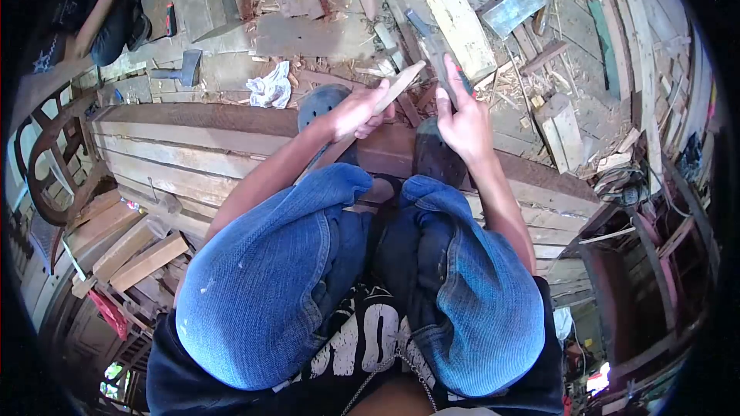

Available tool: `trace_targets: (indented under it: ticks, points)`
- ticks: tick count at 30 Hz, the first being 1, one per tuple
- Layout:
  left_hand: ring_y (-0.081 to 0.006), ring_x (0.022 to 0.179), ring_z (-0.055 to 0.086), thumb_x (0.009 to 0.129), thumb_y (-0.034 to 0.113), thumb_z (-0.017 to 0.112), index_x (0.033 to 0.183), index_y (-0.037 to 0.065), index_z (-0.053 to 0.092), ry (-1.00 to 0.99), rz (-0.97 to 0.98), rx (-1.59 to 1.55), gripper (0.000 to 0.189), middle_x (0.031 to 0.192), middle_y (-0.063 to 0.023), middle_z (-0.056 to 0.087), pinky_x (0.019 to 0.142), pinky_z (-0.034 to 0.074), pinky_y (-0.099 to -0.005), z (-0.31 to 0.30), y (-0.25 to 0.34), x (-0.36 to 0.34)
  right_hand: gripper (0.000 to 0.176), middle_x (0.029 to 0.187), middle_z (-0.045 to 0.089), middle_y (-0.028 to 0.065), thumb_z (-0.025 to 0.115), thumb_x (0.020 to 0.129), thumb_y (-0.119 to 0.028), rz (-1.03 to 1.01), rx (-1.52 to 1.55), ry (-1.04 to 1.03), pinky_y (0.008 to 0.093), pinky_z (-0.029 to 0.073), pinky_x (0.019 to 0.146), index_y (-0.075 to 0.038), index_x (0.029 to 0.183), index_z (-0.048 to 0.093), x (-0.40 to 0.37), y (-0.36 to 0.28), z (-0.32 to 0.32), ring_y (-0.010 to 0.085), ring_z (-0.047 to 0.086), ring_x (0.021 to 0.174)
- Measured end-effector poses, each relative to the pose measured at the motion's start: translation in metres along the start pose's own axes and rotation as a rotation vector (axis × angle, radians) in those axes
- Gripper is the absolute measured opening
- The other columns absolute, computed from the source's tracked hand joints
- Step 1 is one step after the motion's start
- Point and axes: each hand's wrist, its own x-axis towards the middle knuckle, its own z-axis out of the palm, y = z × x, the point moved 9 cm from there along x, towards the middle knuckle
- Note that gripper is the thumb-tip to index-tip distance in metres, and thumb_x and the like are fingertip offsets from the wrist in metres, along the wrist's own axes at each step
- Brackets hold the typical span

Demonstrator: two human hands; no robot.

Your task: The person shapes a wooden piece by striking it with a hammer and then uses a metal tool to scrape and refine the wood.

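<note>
Step in hand, by judgement: dressing the stick (404, 82). Left hand (359, 113) is closed around the stick, tip just beside the tool (436, 48). Right hand (467, 125) grips the tool. Next move calls for steady support and controlled blade angle.

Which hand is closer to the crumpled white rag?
Left. The left hand is to the rag's right; the right hand is farther along that same side.
</note>
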Motion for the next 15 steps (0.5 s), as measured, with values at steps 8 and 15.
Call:
trace_targets:
  ticks: [8,15]
  points:
    - [-0.0064,0.048,0.035,0.101,0.046,0.04,0.092,0.006,0.05,0.073,0.177,0.157,0.042,0.065,0.003,0.041,0.046,0.031,-0.0215,0.001,0.016,-0.006,0.05,0.06,0.061,0.0207,0.052,0.095,-0.028,0.163,0.053,0.032,0.0453,0.053,0.059,-0.029,0.144,0.04,0.002,0.017,-0.019,0.0368,0.065,0.057]
    - [-0.0075,0.047,0.046,0.098,0.037,0.054,0.094,0.004,0.053,0.127,0.169,0.25,0.033,0.067,-0.0006,0.055,0.045,0.037,-0.0246,-0.001,0.021,-0.009,0.053,0.062,0.061,0.0206,0.054,0.094,-0.025,0.01,-0.008,-0.061,0.0479,0.053,0.056,-0.03,0.144,0.039,0.0,-0.021,-0.013,0.0356,0.066,0.058]
